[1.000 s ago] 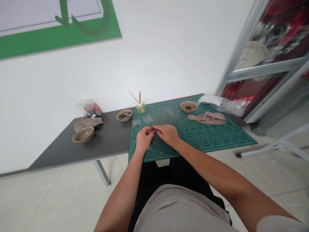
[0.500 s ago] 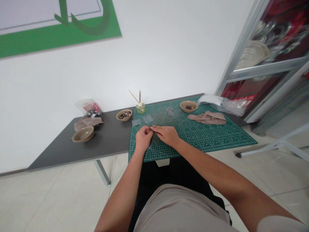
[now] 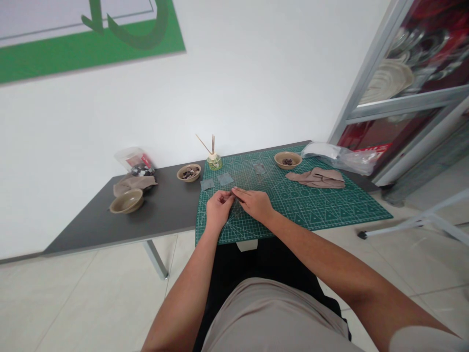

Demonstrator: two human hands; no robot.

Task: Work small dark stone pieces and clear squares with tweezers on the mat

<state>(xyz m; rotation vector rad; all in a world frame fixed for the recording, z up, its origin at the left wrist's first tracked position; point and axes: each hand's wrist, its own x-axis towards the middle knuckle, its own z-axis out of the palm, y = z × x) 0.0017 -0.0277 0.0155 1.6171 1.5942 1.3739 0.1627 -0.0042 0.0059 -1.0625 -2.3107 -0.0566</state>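
My left hand [image 3: 219,209] and my right hand [image 3: 254,203] meet fingertip to fingertip just above the green cutting mat [image 3: 300,215], near its front left. Both are closed in a pinch, with fingers and thumbs pressed together. What they pinch is small and mostly covered by the fingers, so I cannot make it out. Beyond them on the mat lie small clear plastic bags: one at the left edge [image 3: 207,184], another beside it [image 3: 225,179], and a third further right [image 3: 259,169]. A bowl [image 3: 188,179] of small dark and pale pieces stands behind my left hand.
Another bowl [image 3: 281,164] with a few dark pieces sits at the mat's back, near a folded brown cloth [image 3: 318,178] and a clear plastic bag [image 3: 351,160]. A reed diffuser [image 3: 214,162] stands upright. At left are a bowl [image 3: 126,207], cloth [image 3: 126,187] and plastic container [image 3: 132,159].
My right fingers have shifted slightly and lie a little further right along the left fingertips. The hands stay together in the same place; the view has tilted slightly.
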